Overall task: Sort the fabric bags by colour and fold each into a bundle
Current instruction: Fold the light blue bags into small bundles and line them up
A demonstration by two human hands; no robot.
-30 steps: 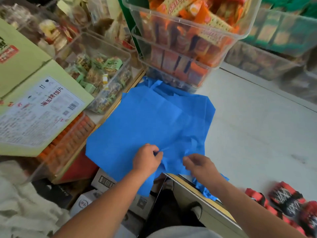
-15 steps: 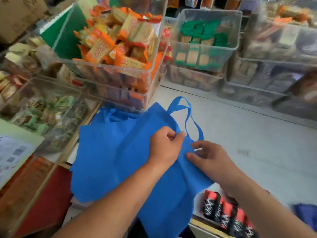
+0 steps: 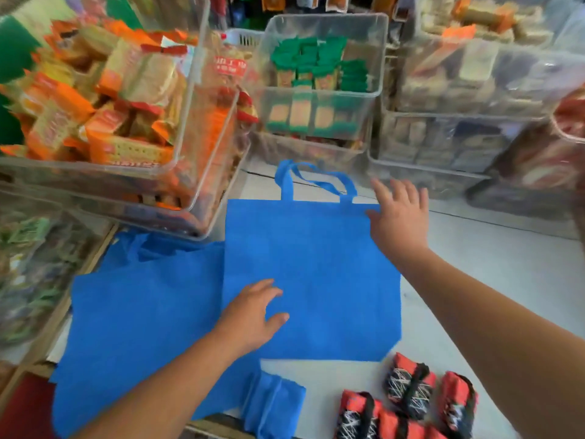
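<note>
- Blue non-woven fabric bag (image 3: 311, 280) is laid flat on the white tabletop (image 3: 493, 280), with its loop handles (image 3: 316, 182) pointing away toward the clear plastic bins of snack packets (image 3: 319, 90).
- The left hand (image 3: 253, 315) is rested palm down on the bag's near left part; its fingers are loose and apart, and nothing is gripped.
- The right hand (image 3: 400, 217) is held at the far right corner with fingers spread wide and nothing pinched; whether it presses the cloth cannot be told.
- A pile of further blue fabric bags (image 3: 136, 327) is seen under and left of the flat one.
- A folded blue bundle (image 3: 273, 407) lies at the near edge, with red-and-black folded bundles (image 3: 411, 403) near it to the right.
- The step in hand is judged to be smoothing this bag before its first fold.
- Next, the handles would need tucking onto the body and one side turning over; one hand should be kept as an anchor, since thin cloth may slide on the pile beneath.
</note>
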